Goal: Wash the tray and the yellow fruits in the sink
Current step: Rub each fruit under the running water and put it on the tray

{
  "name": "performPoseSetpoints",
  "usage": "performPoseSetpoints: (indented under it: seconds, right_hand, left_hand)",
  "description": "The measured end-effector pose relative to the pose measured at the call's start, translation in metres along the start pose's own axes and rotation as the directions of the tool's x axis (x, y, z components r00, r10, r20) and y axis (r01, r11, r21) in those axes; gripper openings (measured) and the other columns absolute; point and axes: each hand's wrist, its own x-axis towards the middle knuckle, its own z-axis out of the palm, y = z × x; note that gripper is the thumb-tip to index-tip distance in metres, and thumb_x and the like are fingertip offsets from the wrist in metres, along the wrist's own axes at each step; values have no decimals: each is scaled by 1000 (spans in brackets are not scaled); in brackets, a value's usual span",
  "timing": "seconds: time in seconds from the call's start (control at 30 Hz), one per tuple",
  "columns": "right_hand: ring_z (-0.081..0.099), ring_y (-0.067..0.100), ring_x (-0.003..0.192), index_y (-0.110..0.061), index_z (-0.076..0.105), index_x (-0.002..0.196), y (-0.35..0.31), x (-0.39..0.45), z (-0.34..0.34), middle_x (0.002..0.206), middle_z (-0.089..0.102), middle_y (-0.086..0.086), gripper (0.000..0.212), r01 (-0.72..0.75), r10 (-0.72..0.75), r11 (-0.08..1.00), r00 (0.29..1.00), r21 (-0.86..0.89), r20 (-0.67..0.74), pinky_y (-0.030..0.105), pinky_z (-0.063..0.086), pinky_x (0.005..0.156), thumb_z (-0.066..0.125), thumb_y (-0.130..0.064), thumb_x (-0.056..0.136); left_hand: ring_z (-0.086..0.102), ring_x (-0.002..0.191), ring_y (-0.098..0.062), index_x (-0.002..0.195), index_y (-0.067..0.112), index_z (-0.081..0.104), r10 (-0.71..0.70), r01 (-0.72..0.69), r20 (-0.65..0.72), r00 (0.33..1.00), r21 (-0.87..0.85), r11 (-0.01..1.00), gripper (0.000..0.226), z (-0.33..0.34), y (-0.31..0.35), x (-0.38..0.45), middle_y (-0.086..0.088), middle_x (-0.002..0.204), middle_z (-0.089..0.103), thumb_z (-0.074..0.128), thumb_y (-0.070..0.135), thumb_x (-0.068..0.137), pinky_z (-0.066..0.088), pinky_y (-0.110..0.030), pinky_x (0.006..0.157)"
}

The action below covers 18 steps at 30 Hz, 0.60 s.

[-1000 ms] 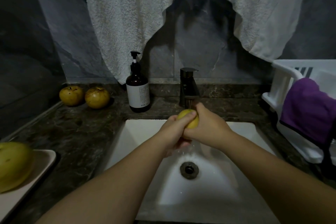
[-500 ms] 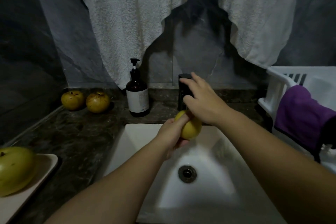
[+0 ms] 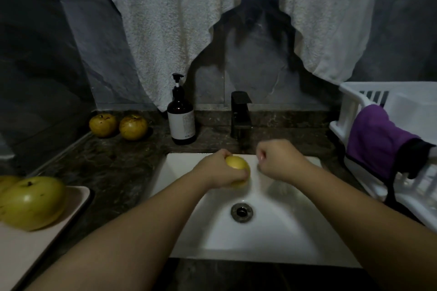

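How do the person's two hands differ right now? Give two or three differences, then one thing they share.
The left hand grips a yellow fruit; the right hand holds nothing. The left hand's fingers wrap round the fruit; the right hand's are curled into a fist. The right hand sits nearer the faucet than the left. Both are above the sink.

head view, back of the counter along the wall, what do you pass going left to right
two yellow fruits side by side → pump bottle → black tap → white rack with a purple cloth over its rim
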Motion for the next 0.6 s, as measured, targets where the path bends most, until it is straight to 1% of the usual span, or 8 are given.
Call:
performPoseSetpoints:
  seconds: [0.03, 0.1, 0.23, 0.33, 0.37, 0.5, 0.53, 0.6]
  right_hand:
    - [60, 20, 95, -30, 69, 96, 1, -6, 5, 98, 61, -9, 21, 18, 7, 992, 980, -122, 200, 23, 40, 61, 65, -14, 84]
    - [56, 18, 106, -35, 63, 124, -1, -13, 10, 119, 55, -7, 46, 74, 49, 967, 885, -242, 463, 24, 43, 70, 73, -19, 83]
    - [55, 19, 87, -26, 60, 88, -21, -15, 9, 85, 52, -7, 11, 159, -80, 949, 957, -274, 278, 23, 34, 56, 64, -16, 86]
    - [57, 22, 103, -29, 64, 118, -30, -18, 7, 109, 55, -4, 37, 195, -20, 929, 875, -314, 484, 26, 47, 72, 72, -18, 83]
    - [57, 18, 96, -30, 62, 122, -33, -19, 3, 111, 54, -5, 43, 174, -2, 940, 863, -293, 506, 26, 46, 71, 74, -19, 83]
    - [52, 15, 78, -23, 60, 86, -45, -15, -8, 93, 60, -1, 11, 128, -106, 969, 988, -212, 113, 26, 39, 58, 61, -12, 89]
    - [57, 18, 85, -21, 65, 95, -47, -19, -9, 99, 60, 0, 10, 144, -106, 961, 981, -236, 165, 26, 41, 62, 62, -14, 89]
    - [59, 25, 109, -20, 64, 125, -45, -29, -3, 119, 57, 1, 38, 161, -3, 934, 896, -319, 443, 27, 46, 74, 71, -20, 88]
  left_hand:
    - [60, 106, -20, 139, 38, 47, 48, -48, 6, 999, 238, 970, 85, -1, -1, -4, 5, 126, 60, 74, 69, 64, 51, -35, 79]
    - [59, 107, -21, 142, 40, 48, 72, -80, 33, 997, 392, 916, 91, -5, -9, -15, 4, 129, 60, 70, 70, 59, 51, -36, 82]
    - [58, 106, -19, 142, 42, 48, 69, -81, 46, 997, 385, 919, 89, -13, -27, -34, 5, 128, 60, 76, 68, 62, 52, -35, 83]
    - [58, 106, -18, 140, 42, 50, 63, -58, -14, 998, 244, 968, 86, -21, -32, -45, 5, 129, 59, 81, 64, 63, 55, -35, 84]
    - [59, 106, -18, 139, 42, 50, 81, -69, -43, 996, 222, 972, 86, -26, -30, -47, 6, 128, 60, 82, 64, 62, 56, -35, 84]
    - [60, 106, -16, 138, 43, 49, 106, -85, -134, 985, 151, 985, 91, -45, -18, -57, 9, 124, 60, 77, 70, 56, 54, -34, 81]
    - [60, 107, -16, 138, 43, 50, 98, -75, -125, 987, 178, 981, 89, -46, -16, -59, 9, 125, 61, 77, 70, 58, 53, -34, 81]
    - [60, 112, -18, 140, 42, 50, 87, -55, -87, 992, 312, 948, 88, -45, -19, -64, 9, 130, 62, 77, 69, 61, 51, -33, 83]
